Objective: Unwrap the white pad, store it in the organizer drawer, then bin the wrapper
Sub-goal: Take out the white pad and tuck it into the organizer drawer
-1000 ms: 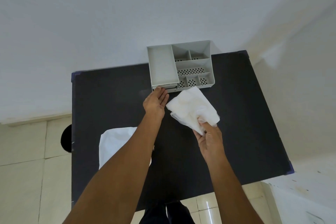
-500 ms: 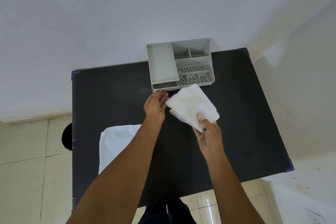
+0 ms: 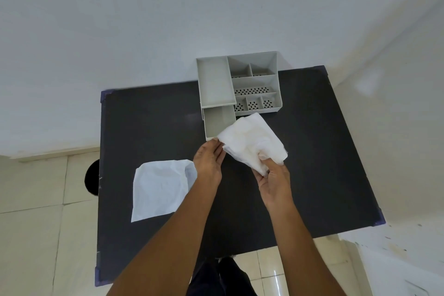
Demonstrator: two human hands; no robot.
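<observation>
My right hand (image 3: 272, 181) pinches the soft, crinkled white pad (image 3: 252, 144) over the matte black bench (image 3: 149, 122). My left hand (image 3: 209, 163), fingers loose and holding nothing, rests against the pulled-out drawer (image 3: 217, 122) of the grey plastic organizer (image 3: 240, 84) at twelve o'clock. The flat wrapper (image 3: 161, 190) lies at eight o'clock.

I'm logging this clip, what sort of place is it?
Probably a plain room at home: a small black table pushed against a bare white wall, cream floor tiles, and a grey desk organizer.
</observation>
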